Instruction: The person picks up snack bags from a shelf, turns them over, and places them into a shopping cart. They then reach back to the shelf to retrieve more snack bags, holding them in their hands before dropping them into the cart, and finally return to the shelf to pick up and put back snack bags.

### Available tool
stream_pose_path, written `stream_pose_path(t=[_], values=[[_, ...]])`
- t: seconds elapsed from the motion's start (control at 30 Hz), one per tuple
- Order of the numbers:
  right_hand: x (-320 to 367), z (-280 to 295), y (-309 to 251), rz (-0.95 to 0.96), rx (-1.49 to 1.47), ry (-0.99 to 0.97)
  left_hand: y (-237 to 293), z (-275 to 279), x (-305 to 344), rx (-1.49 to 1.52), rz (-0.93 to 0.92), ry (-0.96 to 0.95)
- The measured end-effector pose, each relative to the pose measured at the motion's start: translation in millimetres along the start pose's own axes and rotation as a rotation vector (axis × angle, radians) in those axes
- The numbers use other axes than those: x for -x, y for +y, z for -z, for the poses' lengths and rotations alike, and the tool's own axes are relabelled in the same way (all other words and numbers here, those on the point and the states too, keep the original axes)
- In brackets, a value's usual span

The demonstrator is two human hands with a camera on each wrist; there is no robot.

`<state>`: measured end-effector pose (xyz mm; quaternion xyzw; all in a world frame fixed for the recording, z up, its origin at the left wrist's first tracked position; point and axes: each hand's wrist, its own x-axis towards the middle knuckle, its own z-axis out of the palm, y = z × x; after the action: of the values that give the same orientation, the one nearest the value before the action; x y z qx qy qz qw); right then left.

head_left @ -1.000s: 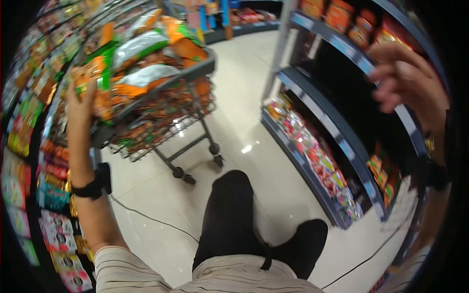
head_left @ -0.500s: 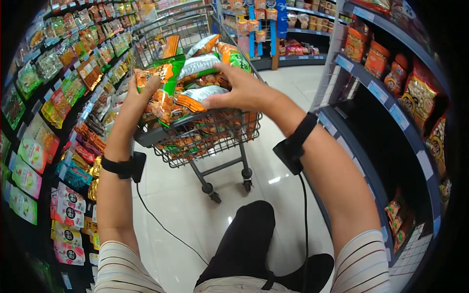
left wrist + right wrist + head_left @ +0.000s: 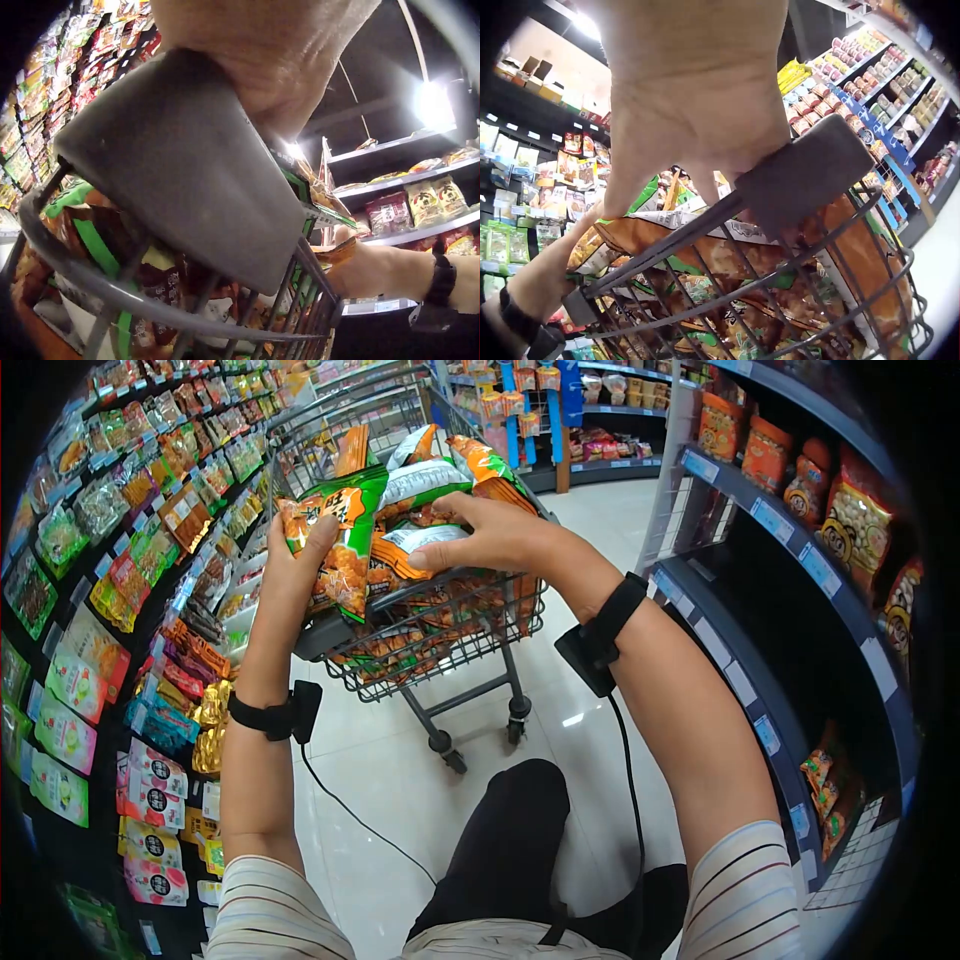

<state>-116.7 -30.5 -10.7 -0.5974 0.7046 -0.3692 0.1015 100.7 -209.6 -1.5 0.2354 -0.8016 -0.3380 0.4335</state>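
My left hand [image 3: 298,560] pinches an orange and green snack bag [image 3: 350,560], thumb across its front, at the left of a loaded shopping cart [image 3: 425,690]. Reaching over the cart's near rim, my right hand [image 3: 490,538] has its thumb and fingers spread, the thumb touching a silver and orange bag [image 3: 415,548]. A silver and green bag [image 3: 420,482] lies just beyond its fingertips. The right wrist view shows that same right hand [image 3: 697,112] above the rim with bags beneath it; part of its fingers is hidden there.
Shelves of packaged snacks [image 3: 160,510] curve along the left. At right, a dark shelf unit [image 3: 740,560] carries orange jars [image 3: 768,452] and a large bag of nuts [image 3: 855,515]. Cart wheels [image 3: 518,718] stand on pale floor tiles. A thin cable [image 3: 370,825] hangs from each wrist strap.
My right hand has come from beside the right-hand shelf to the bags in the cart. The left hand keeps its grip on the snack bag. The view has turned slightly.
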Motion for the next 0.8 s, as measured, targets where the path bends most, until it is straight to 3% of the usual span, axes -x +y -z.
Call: stream_pose_path(t=[0.1, 0.2, 0.33, 0.5, 0.6, 0.73, 0.8], values=[[5, -3, -1, 0.054, 0.071, 0.009, -8, 3, -1, -0.049, -0.015, 0.012], [12, -10, 0, 0.075, -0.085, 0.039, -17, 6, 0, -0.046, -0.032, 0.034], [28, -17, -5, 0.091, -0.066, 0.262, -15, 9, 2, -0.075, -0.058, 0.1], [44, -12, 2, 0.14, -0.021, 0.464, -16, 14, 7, -0.027, -0.074, 0.053], [49, -14, 12, 0.258, 0.103, 0.5, -31, 13, 3, 0.076, -0.06, 0.031], [57, -14, 16, 0.228, 0.307, 0.437, -37, 19, -4, 0.076, -0.021, -0.08], [66, -15, 15, 0.144, 0.269, 0.398, -64, 28, -27, -0.023, -0.045, -0.057]])
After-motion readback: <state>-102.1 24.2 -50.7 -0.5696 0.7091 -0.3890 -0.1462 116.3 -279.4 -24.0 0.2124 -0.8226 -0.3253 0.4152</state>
